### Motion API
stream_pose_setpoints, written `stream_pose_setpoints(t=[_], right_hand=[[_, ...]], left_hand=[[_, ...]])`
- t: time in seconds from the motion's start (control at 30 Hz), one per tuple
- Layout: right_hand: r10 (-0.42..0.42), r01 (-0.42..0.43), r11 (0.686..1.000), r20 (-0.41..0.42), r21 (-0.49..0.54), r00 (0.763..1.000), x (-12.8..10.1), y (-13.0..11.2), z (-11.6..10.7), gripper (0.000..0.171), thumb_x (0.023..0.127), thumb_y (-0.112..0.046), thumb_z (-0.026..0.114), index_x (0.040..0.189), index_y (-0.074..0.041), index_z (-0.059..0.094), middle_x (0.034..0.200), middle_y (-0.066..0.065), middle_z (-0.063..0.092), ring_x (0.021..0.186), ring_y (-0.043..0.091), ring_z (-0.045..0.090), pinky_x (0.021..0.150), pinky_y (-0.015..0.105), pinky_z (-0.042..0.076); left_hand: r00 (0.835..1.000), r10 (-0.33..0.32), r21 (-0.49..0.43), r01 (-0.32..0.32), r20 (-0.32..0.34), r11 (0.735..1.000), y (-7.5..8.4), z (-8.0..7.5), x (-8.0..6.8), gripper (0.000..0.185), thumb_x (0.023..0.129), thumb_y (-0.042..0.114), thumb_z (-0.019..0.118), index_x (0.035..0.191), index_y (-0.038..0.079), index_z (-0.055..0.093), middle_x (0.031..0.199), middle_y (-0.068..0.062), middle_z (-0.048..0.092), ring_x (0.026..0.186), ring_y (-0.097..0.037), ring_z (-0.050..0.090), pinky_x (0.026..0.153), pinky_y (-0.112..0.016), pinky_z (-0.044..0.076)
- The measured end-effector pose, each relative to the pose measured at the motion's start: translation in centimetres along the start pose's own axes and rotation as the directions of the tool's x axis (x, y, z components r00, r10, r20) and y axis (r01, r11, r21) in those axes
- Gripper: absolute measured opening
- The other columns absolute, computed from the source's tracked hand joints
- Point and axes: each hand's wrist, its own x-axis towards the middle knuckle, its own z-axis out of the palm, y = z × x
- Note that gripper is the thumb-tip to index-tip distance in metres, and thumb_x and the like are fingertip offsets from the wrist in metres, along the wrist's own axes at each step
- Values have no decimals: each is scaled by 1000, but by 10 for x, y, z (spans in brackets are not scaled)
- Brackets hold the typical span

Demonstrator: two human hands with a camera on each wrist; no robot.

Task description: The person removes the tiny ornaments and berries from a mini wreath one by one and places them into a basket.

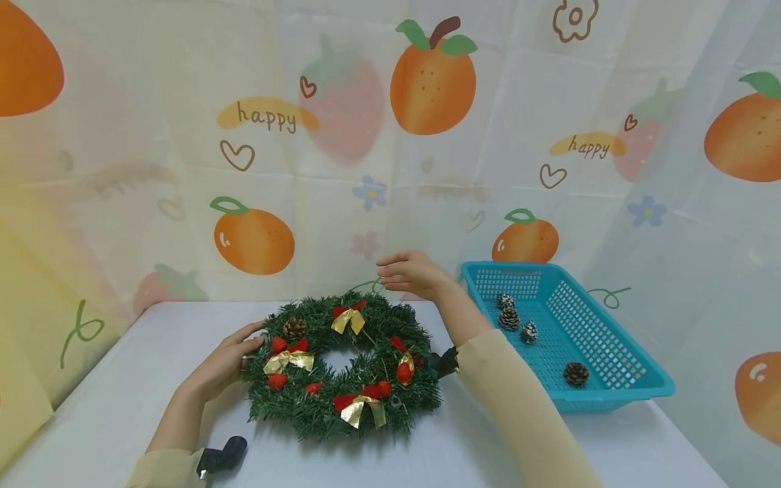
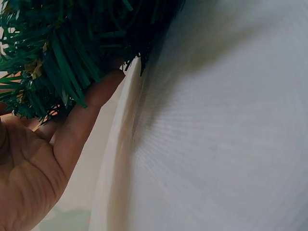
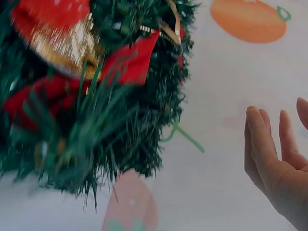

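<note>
A green Christmas wreath (image 1: 291, 407) lies on the white table, trimmed with gold and red bows, red berries and one brown pine cone (image 1: 294, 328). At its left edge my left hand (image 1: 227, 362) holds the greenery, thumb and fingers on either side of the rim. In the left wrist view the left hand's fingers (image 2: 79, 120) reach into the needles, their tips partly hidden. My right hand (image 1: 415, 273) is raised beyond the wreath's back right, fingers extended and holding nothing. The right wrist view shows the right hand (image 3: 276, 163) apart from the wreath (image 3: 149, 115).
A blue plastic basket (image 1: 610, 394) stands to the right, close to my right forearm. Several pine cones (image 1: 576, 374) lie in it, some with white tips. Behind the table hangs a fruit-printed curtain (image 1: 354, 224). Black wrist cameras (image 1: 226, 455) are strapped to both wrists.
</note>
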Motion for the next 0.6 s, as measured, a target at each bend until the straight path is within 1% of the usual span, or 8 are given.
stream_pose_setpoints(t=[0.07, 0.13, 0.2, 0.23, 0.3, 0.33, 0.47, 0.6], right_hand=[[-13, 12, 1000, 43, 17, 999, 31, 28, -18, 53, 90, -27, 73, 138, -15, 55, 137, 8, 56, 116, 31, 62, 97, 41, 52], [31, -31, 999, -5, 5, 999, 18, 10, 4, 50, 91, -23, 71, 138, -14, 55, 140, 10, 55, 121, 33, 60, 100, 41, 51], [75, -77, 997, -60, -32, 995, -9, -21, 37, 47, 95, -17, 66, 140, -8, 54, 145, 15, 51, 128, 38, 56, 103, 43, 50], [74, -77, 996, -59, -44, 995, -23, -36, 51, 47, 94, -15, 67, 138, -6, 55, 144, 17, 52, 128, 39, 55, 103, 42, 50], [110, -118, 990, -102, -75, 989, -50, -67, 82, 45, 97, -8, 61, 140, -1, 52, 147, 21, 48, 132, 39, 53, 108, 43, 47], [112, -121, 989, -99, -90, 989, -58, -76, 91, 44, 97, -6, 59, 141, 1, 51, 148, 23, 47, 132, 39, 53, 109, 43, 46], [132, -140, 985, -80, -97, 988, -71, -94, 112, 46, 99, -4, 54, 144, 5, 46, 151, 26, 43, 133, 40, 51, 113, 44, 42], [144, -148, 988, -67, -55, 987, -63, -91, 117, 46, 99, -5, 55, 144, 2, 47, 151, 23, 43, 135, 40, 50, 112, 43, 43]], left_hand=[[1000, 2, 2, -2, 1, 1000, 0, 0, 0, 67, 107, 36, 40, 161, 13, 8, 159, -24, 11, 67, -7, 33, 66, -28, 40], [1000, 1, 6, -1, 0, 1000, 0, 0, -1, 67, 107, 36, 40, 161, 13, 8, 159, -24, 11, 68, -8, 33, 66, -28, 40], [1000, -2, 10, 2, 0, 1000, 0, 1, -1, 67, 107, 37, 40, 161, 14, 8, 160, -24, 10, 68, -8, 33, 67, -28, 40], [1000, -4, 11, 4, 0, 1000, 0, 1, -1, 67, 107, 37, 40, 161, 14, 8, 159, -24, 11, 68, -8, 33, 67, -28, 40], [1000, -5, 12, 6, -2, 1000, -1, 1, -2, 67, 107, 37, 40, 161, 14, 8, 159, -24, 11, 68, -8, 33, 67, -28, 40], [1000, -6, 11, 6, -3, 1000, -1, 1, -2, 67, 107, 36, 40, 161, 14, 8, 159, -24, 11, 68, -8, 33, 67, -28, 40], [1000, -3, 5, 4, -10, 1000, -1, 2, -3, 66, 107, 36, 40, 161, 14, 8, 158, -24, 14, 66, -7, 33, 66, -28, 42], [1000, -2, -5, 2, -14, 1000, 0, 3, -5, 66, 107, 36, 40, 161, 13, 9, 153, -23, 22, 66, -6, 35, 67, -29, 44]])
